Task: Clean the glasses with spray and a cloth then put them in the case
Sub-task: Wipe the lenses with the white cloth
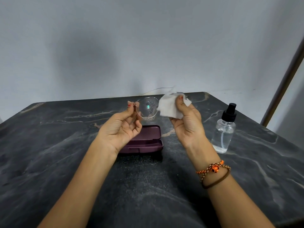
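Observation:
Thin-framed glasses (147,108) are held up above the table, the left lens dotted with spray droplets. My left hand (120,127) pinches the frame at its left hinge. A white cloth (171,106) covers the right lens, and my right hand (187,124) grips the cloth with the thumb pressed on it. One thin temple arm sticks out toward the wall behind. Below my hands, a dark purple glasses case (148,140) lies on the table, partly hidden by my left hand; it looks shut.
A clear spray bottle (224,130) with a black pump top stands upright to the right of my right hand. The dark marble table (65,153) ends at a grey wall behind. A door frame edge (286,83) runs along the far right.

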`<move>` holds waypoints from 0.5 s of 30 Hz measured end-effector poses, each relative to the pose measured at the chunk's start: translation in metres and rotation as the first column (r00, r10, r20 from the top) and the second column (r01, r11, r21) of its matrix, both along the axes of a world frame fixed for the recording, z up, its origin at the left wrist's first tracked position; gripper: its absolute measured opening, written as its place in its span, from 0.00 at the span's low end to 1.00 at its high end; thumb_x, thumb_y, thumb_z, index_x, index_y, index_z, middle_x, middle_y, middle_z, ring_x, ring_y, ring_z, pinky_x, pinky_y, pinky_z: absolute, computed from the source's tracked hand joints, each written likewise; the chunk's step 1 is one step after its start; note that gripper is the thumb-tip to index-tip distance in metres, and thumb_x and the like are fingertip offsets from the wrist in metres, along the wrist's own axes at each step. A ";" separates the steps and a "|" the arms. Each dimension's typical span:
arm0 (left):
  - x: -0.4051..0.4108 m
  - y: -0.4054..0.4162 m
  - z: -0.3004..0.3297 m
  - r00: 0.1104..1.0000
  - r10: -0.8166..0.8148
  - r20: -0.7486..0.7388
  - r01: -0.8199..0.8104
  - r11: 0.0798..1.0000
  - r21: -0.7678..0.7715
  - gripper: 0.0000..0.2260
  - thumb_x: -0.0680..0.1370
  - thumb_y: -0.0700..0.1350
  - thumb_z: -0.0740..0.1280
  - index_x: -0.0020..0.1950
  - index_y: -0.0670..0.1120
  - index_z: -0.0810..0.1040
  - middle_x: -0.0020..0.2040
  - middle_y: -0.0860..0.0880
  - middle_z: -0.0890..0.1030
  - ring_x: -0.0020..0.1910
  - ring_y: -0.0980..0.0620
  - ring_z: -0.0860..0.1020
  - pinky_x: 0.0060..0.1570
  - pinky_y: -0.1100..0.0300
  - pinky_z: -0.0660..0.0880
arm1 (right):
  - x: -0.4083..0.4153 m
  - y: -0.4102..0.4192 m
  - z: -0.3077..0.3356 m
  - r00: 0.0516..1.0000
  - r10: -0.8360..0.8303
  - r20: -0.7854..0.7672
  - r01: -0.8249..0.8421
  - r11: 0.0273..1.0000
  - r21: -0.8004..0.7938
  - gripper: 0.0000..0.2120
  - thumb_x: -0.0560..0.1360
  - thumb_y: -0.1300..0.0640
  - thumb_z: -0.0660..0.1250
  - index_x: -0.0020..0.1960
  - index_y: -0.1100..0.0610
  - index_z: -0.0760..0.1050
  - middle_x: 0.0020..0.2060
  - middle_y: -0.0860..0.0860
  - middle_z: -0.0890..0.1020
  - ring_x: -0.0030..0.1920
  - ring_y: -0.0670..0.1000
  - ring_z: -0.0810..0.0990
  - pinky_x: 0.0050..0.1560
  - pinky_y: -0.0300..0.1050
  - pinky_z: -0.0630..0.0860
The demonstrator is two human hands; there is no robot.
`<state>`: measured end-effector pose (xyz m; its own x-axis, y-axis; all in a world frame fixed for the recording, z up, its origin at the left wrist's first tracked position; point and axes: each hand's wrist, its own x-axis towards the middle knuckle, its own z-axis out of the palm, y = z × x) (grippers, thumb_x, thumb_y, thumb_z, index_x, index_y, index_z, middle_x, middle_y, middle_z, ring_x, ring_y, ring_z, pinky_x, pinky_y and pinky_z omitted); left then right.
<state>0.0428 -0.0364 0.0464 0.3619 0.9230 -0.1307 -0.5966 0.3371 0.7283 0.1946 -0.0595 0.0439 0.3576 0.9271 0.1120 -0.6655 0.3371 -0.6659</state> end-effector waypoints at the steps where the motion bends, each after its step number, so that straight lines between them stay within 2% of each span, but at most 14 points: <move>1: 0.000 0.000 0.000 1.000 0.017 0.005 -0.017 1.000 -0.007 0.14 0.71 0.43 0.65 0.26 0.48 0.80 0.31 0.55 0.83 0.32 0.59 0.77 0.37 0.67 0.70 | 0.000 0.000 0.000 0.999 0.015 0.041 -0.015 1.000 0.003 0.04 0.74 0.64 0.63 0.42 0.57 0.75 0.36 0.50 0.82 0.42 0.48 0.79 0.38 0.38 0.79; 4: 0.000 0.002 0.000 0.999 0.039 0.014 -0.038 0.999 -0.024 0.19 0.74 0.41 0.62 0.24 0.46 0.80 0.30 0.55 0.82 0.31 0.59 0.77 0.39 0.66 0.67 | -0.001 0.000 0.001 0.999 0.011 0.036 -0.011 1.000 -0.009 0.04 0.73 0.64 0.63 0.41 0.57 0.75 0.38 0.51 0.81 0.42 0.48 0.79 0.40 0.39 0.79; 6: 0.002 0.001 -0.001 1.000 0.020 0.023 -0.019 0.999 -0.029 0.16 0.74 0.40 0.62 0.27 0.46 0.80 0.30 0.54 0.82 0.33 0.58 0.76 0.39 0.65 0.66 | -0.002 -0.001 0.003 0.997 -0.010 -0.082 0.008 1.000 -0.018 0.04 0.74 0.61 0.63 0.41 0.57 0.75 0.35 0.50 0.82 0.42 0.48 0.79 0.39 0.39 0.79; 8: 0.004 -0.001 -0.002 0.999 0.003 0.036 -0.002 0.999 -0.032 0.10 0.72 0.40 0.63 0.32 0.46 0.79 0.30 0.54 0.82 0.31 0.58 0.77 0.40 0.64 0.66 | -0.002 -0.001 0.003 0.987 -0.036 -0.156 0.033 0.999 -0.021 0.05 0.74 0.58 0.63 0.41 0.57 0.75 0.29 0.47 0.83 0.39 0.47 0.80 0.34 0.37 0.79; 11: 0.005 0.000 -0.002 0.997 0.015 0.074 -0.012 0.999 -0.039 0.06 0.74 0.40 0.62 0.38 0.47 0.75 0.29 0.54 0.82 0.27 0.59 0.77 0.40 0.64 0.66 | -0.003 -0.003 0.002 0.998 -0.056 -0.030 0.054 0.997 -0.050 0.06 0.75 0.55 0.63 0.41 0.55 0.74 0.29 0.46 0.83 0.35 0.45 0.80 0.32 0.35 0.77; 15: 0.004 0.001 0.000 0.994 0.024 0.108 -0.019 0.999 -0.044 0.07 0.76 0.39 0.60 0.38 0.46 0.74 0.29 0.53 0.82 0.27 0.58 0.76 0.39 0.65 0.67 | -0.002 -0.003 0.004 0.995 -0.057 0.078 0.062 0.996 -0.068 0.10 0.77 0.50 0.57 0.44 0.55 0.73 0.39 0.50 0.80 0.40 0.47 0.78 0.34 0.36 0.76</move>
